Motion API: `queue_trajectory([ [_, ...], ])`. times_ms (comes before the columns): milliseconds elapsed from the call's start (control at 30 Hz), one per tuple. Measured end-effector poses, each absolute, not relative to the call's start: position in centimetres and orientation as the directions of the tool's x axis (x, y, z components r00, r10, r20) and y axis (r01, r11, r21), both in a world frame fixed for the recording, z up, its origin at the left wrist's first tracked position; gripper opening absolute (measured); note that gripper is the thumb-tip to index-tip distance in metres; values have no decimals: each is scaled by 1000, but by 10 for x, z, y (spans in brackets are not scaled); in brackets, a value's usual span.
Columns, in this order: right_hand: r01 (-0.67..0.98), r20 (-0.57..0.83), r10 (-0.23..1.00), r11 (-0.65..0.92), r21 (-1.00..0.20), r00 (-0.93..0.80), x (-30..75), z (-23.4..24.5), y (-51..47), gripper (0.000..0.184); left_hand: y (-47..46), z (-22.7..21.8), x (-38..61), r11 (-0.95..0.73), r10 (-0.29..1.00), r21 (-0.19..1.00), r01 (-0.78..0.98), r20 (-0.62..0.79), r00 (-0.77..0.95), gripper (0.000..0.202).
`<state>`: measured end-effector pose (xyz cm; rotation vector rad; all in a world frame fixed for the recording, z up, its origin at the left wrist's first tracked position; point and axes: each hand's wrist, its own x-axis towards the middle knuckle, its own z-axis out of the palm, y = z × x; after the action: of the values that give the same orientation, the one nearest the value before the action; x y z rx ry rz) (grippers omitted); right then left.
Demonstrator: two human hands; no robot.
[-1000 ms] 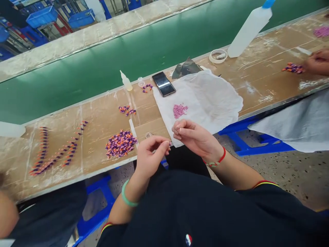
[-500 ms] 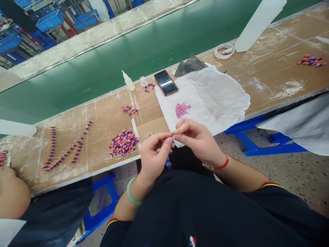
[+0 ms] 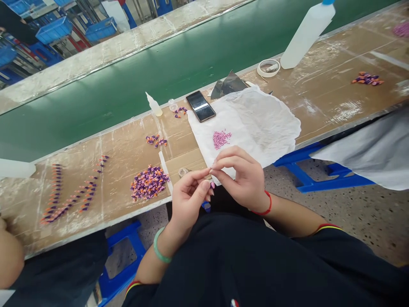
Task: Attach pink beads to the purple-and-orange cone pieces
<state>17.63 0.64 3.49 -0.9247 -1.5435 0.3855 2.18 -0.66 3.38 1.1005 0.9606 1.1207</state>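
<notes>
My left hand (image 3: 190, 198), with a green bangle at the wrist, is closed in a pinch, the thumb bent toward the fingers. A small pink piece (image 3: 212, 184) shows at its thumb tip; its exact kind is too small to tell. My right hand (image 3: 241, 177), wearing a red cord bracelet, pinches thumb against fingers and meets the left fingertips. Whatever lies in that right pinch is too tiny to make out. Just beyond the hands, a pile of tiny pink beads (image 3: 221, 139) rests on a white cloth-like sheet (image 3: 255, 111).
Left of the sheet lie a heap of purple-and-orange pieces (image 3: 149, 182) and rows of similar pieces (image 3: 56, 187). Farther back are a phone (image 3: 201, 106), a dropper bottle (image 3: 154, 105), a tape roll (image 3: 269, 68) and a large white bottle (image 3: 306, 36). Another person's arm (image 3: 9, 256) shows at left.
The right fingers have lifted and spread a little, and the pink piece at the left thumb shows more plainly. The whole view has shifted, so table items appear farther left.
</notes>
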Motion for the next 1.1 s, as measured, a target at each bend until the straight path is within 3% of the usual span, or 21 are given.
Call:
queue_trajectory([
  [300, 236, 604, 794, 576, -783, 66, 177, 32, 7, 12, -8, 34, 22, 110, 977, 971, -214, -67, 201, 41],
  [467, -104, 266, 964, 265, -959, 6, 177, 28, 6, 22, -7, 36, 24, 112, 973, 968, -226, -61, 221, 36],
  [533, -277, 128, 990, 106, -955, -63, 176, 27, 6, 26, -6, 37, 24, 115, 975, 964, -238, -64, 212, 31],
  [633, -410, 42, 993, -6, -912, -107, 173, 27, 7, 28, -4, 37, 24, 130, 980, 967, -219, -92, 175, 29],
  [833, -373, 54, 994, 17, -928, -90, 174, 24, 7, 27, 1, 39, 26, 164, 980, 977, -134, -146, 133, 33],
  [1100, -247, 88, 994, 68, -967, -70, 172, 25, 4, 30, 1, 45, 30, -36, 997, 997, 65, 32, 73, 16],
])
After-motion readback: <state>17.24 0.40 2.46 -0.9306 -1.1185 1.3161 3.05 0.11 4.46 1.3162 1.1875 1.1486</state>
